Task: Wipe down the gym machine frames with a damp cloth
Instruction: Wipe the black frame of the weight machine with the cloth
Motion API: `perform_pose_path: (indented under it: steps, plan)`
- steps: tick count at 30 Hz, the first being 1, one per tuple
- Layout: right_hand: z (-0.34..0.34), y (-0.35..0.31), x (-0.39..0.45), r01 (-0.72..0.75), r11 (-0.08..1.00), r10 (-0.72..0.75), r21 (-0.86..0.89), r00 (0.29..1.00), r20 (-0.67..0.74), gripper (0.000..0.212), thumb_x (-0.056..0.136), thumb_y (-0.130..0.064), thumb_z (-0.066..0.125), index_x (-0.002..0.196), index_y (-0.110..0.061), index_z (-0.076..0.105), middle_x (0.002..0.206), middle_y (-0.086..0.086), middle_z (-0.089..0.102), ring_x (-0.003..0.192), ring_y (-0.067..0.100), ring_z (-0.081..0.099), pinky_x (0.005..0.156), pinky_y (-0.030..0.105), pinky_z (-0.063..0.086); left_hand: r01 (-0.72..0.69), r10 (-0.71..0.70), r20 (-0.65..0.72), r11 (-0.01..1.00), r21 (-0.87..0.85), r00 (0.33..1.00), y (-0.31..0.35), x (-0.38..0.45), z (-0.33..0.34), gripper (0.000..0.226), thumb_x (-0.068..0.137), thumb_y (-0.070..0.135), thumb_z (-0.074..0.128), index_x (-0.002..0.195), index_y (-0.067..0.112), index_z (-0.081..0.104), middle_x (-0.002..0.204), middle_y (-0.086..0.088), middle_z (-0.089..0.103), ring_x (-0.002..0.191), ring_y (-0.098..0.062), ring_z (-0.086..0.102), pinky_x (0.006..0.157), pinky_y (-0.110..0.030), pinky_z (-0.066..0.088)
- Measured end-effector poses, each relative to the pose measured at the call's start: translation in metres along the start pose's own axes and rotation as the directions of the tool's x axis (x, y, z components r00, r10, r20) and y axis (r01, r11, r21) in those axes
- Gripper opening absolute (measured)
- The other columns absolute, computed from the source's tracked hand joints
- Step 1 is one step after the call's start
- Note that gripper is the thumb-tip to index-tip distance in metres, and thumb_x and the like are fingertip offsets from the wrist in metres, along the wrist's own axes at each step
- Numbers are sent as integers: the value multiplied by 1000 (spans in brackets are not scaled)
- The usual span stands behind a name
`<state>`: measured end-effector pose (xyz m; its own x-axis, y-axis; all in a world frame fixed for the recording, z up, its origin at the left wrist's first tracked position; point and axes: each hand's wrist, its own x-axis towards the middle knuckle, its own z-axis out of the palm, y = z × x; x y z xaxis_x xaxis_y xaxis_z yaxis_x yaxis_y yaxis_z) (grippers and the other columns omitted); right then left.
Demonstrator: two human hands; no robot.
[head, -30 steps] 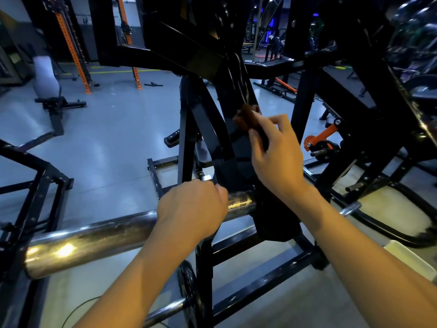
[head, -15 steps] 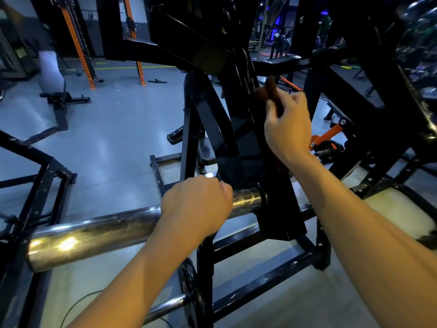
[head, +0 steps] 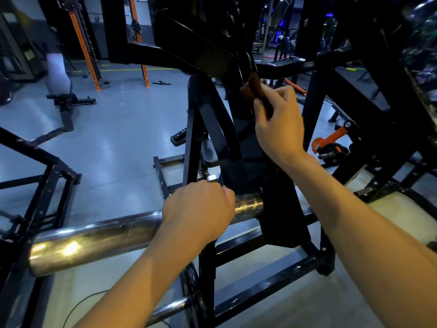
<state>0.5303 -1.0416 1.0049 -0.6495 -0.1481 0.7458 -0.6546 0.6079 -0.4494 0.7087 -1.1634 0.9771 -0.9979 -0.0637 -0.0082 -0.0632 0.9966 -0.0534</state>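
A black steel gym machine frame rises in front of me, with a slanted arm running up to the top centre. My right hand grips a small brown cloth and presses it against that slanted arm, high up. A thick chrome bar sticks out to the left from the arm's lower end. My left hand is wrapped around this bar close to the arm. Most of the cloth is hidden inside my fingers.
Another black frame stands at the left edge. A machine with an orange lever fills the right side. Orange rack uprights and a bench stand on the grey floor at the back left. A thin cable lies on the floor below.
My right hand slid the cloth up the slanted arm, then came slightly back down. My left hand stayed on the chrome bar.
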Motion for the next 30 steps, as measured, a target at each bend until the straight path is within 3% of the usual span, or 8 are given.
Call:
perform_pose_path:
  steps: [4,7,11,15,19,24,26,30]
  plan:
    - [-12,17,-23,-21,999,22,-49,1000,12,39,108,-33,53,146,-25,56,114,-7,43,77,6,48,59,11,40,52,-53,-12,998,-45,999,2,-1,0,27,106,16,37,80,25,33,87,-4,60,81,-27,65,76,-45,61]
    - [-1,10,14,-160,987,160,-3,986,-50,37,108,-35,52,144,-28,58,114,-5,45,83,10,55,68,26,54,44,-44,-7,998,-41,999,3,0,0,21,104,16,38,85,25,40,82,-3,58,76,-25,63,71,-43,61]
    - [8,-7,11,-3,1000,3,0,1000,-10,41,107,-35,52,147,-28,56,114,-7,44,94,13,54,66,15,42,52,-52,7,997,-57,999,1,0,-2,22,104,19,35,93,23,53,79,-2,59,73,-23,61,70,-41,59]
    - [-5,10,-8,25,998,-24,-58,1000,11,39,108,-35,52,146,-27,56,116,-7,44,89,11,52,62,20,42,81,-79,23,994,-76,997,3,-2,-7,33,105,21,40,73,25,33,84,-3,59,80,-24,64,79,-43,60]
    - [6,2,32,-148,989,148,22,988,-43,39,108,-33,51,145,-25,58,115,-3,47,89,16,57,72,37,56,11,-11,15,1000,-14,1000,2,-2,-3,13,104,18,42,96,26,36,87,-3,58,81,-25,64,76,-43,61]
    - [1,1,-4,94,995,-92,-38,994,55,40,108,-34,52,147,-26,55,117,-6,46,90,9,50,63,14,37,7,-7,33,1000,11,999,1,2,0,20,104,16,39,117,24,51,93,-4,61,84,-26,64,76,-43,60]
    - [-4,11,-5,24,999,-23,-47,999,27,38,108,-34,52,145,-26,56,117,-5,46,82,8,47,60,14,35,4,-4,32,1000,12,999,0,2,1,24,104,15,39,122,24,51,94,-4,61,85,-27,64,76,-44,60]
    - [6,5,38,-140,990,140,22,990,-15,36,108,-34,50,143,-30,58,114,-5,45,80,10,54,60,21,43,25,-25,-3,999,-23,1000,0,3,3,18,103,16,35,103,20,53,82,-3,57,76,-24,60,63,-36,54]
